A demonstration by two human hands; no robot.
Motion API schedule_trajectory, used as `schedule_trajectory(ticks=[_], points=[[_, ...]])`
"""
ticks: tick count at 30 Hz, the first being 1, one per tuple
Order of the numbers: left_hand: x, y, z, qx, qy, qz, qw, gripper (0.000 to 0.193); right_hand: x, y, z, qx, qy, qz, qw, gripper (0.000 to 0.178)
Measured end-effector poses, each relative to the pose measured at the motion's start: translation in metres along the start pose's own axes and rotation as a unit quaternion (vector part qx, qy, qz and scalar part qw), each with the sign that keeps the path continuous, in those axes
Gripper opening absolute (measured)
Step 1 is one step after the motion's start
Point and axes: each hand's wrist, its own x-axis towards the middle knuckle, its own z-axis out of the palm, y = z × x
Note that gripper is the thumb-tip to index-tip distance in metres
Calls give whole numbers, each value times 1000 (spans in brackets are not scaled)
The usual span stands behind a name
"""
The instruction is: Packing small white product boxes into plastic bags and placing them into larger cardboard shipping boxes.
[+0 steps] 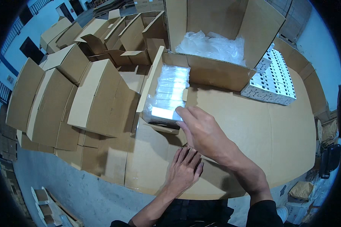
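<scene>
An open cardboard carton (140, 104) lies on the cardboard-covered table, holding a row of white boxes (171, 85) in clear plastic. My right hand (206, 132) reaches over the carton's near right corner. Its thumb and bent index finger are closed on the edge of the nearest plastic-wrapped white box (165, 113); the other fingers curl out of sight behind them. Just below the carton's near flap (163, 129), my left hand (183, 170) rests on the table with fingers stretched out, holding nothing.
Behind the carton stands a tall open box (219, 72) with crumpled clear plastic bags (212, 45). White boxes with black marks (271, 85) are stacked at the far right. Several brown cartons (96, 96) crowd the left side. A cardboard border (310, 79) curves round the table's right edge.
</scene>
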Motion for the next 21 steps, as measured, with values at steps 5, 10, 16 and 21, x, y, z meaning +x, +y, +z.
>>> schedule_trajectory(ticks=[5, 10, 16, 21], points=[[0, 1, 1, -14, -19, -12, 1000, 34, 19, -6, 1, -75, -121, 25, 990, 28], [3, 4, -4, -7, -9, 1, 1000, 38, 18, 18, 12, -47, -165, 33, 985, 23], [-2, 0, -3, -1, 9, 21, 1000, 40, 18, 14, 15, -40, -206, 120, 970, 24], [4, 4, -3, -32, -13, 12, 999, 38, 16, 7, 21, -130, -175, 136, 966, 19]])
